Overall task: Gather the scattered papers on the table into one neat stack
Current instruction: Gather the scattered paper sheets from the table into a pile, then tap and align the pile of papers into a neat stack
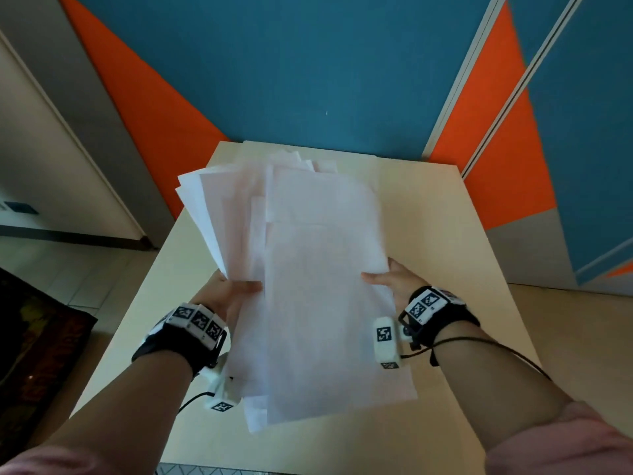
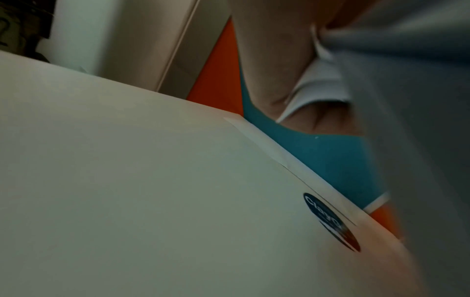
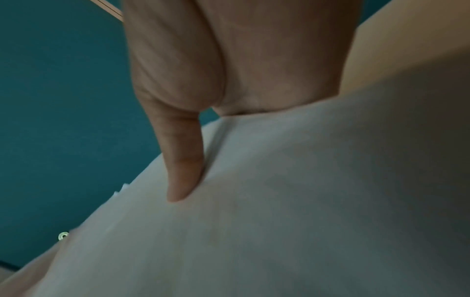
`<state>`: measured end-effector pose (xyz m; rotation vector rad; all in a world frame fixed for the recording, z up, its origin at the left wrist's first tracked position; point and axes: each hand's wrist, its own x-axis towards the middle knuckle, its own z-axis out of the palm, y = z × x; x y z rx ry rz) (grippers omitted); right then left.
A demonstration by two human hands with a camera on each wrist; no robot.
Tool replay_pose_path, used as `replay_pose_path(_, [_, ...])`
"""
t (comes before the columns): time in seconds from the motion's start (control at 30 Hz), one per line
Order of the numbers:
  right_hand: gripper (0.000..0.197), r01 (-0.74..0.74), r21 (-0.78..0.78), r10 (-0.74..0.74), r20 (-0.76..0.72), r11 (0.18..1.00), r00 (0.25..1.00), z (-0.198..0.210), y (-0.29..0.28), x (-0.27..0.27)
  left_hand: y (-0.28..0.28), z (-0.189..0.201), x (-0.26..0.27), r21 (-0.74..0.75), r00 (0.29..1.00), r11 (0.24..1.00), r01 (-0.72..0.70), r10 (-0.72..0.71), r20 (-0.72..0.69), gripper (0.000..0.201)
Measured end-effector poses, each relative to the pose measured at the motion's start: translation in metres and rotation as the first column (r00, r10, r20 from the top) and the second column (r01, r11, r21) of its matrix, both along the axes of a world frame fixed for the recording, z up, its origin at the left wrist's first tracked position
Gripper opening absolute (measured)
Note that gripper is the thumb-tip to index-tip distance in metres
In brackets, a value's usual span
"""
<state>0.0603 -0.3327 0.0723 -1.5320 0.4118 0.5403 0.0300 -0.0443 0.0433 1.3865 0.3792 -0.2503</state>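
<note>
Head view first: I see my left hand (image 1: 228, 296) and my right hand (image 1: 394, 279) both raised over the pale cream rectangular table (image 1: 445, 241), holding between them a loose sheaf of thin white paper sheets (image 1: 318, 269). The sheaf sits at the centre of the frame, lifted off the tabletop, with my left hand gripping it at about 8 o'clock of the bundle and my right at about 4 o'clock. Each thumb lies on top of the sheets; the fingers underneath are hidden in this view, though the left wrist camera shows curled fingers pinching a paper edge, and the right wrist camera shows my thumb (image 3: 183, 170) pressed flat onto the top sheet. The sheets are far from squared: several fan out toward 11 o'clock, corners jut at 12 o'clock, and one long sheet hangs down toward 6 o'clock past my wrists. One more white sheet (image 2: 267, 152) seems to lie flat along the far table edge near a dark round sticker (image 2: 330, 221). My worry is slippage: the fanned sheets at 11 o'clock are held only near one corner, so a quick tap to align could let them slide out. The drooping sheet could also crease if I lower the bundle onto it.
</note>
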Motion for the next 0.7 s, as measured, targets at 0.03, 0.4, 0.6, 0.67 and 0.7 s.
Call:
replay_pose_path(0.03, [0.048,-0.038,0.002,0.038,-0.025,0.999,0.999,-0.003,0.001,-0.002,-0.006,0.0,0.0,0.001,1.0,1.0,0.025,-0.025,0.018,0.04])
replay_pose_path(0.4, [0.049,0.123,-0.174,-0.075,0.26,0.977,0.963,0.001,-0.017,0.005,-0.039,0.014,0.015,0.066,0.99,0.994,0.086,-0.092,0.103,0.04])
replay_pose_path(0.6, [0.04,0.317,-0.068,-0.247,0.481,0.946,0.841,0.037,-0.015,0.008,-0.051,0.052,0.042,0.041,0.97,0.998,-0.047,0.035,0.242,0.035])
replay_pose_path(0.67, [0.041,0.348,-0.024,-0.285,0.522,0.937,0.804,0.045,-0.015,0.006,-0.054,0.06,0.045,0.016,0.964,0.999,-0.044,0.038,0.265,0.03])
replay_pose_path(0.7, [0.042,0.355,-0.02,-0.291,0.529,0.935,0.797,0.045,-0.016,0.004,-0.054,0.06,0.045,0.003,0.961,0.999,-0.044,0.041,0.274,0.029])
